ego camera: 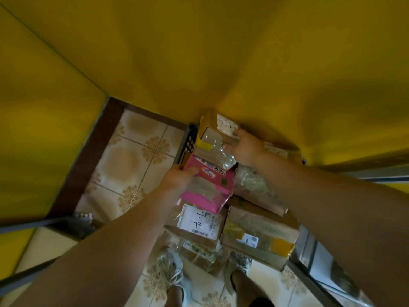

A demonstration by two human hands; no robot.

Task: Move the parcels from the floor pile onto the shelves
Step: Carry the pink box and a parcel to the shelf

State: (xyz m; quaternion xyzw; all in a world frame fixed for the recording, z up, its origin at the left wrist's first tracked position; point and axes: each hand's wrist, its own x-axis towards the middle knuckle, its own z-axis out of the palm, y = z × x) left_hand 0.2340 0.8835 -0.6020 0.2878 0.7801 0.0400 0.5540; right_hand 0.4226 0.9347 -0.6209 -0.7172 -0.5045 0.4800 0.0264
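Note:
A pile of parcels lies on the tiled floor in front of my feet. My left hand [179, 177] grips the left edge of a pink parcel [210, 189] with grey tape on it. Beyond it lies a brown taped cardboard parcel [212, 140] with a white label, and my right hand [244, 148] rests on its right side with fingers curled over it. Nearer to me lie a box with a large white label [199, 222] and a brown box with yellow tape [261, 238].
A dark plastic crate [188, 142] stands behind the pile on the left. Yellow walls [199, 52] close in ahead and to the left. Metal shelf rails [309, 275] run at the lower right, and a grey bar [39, 224] crosses the lower left. My shoes [172, 273] stand close to the pile.

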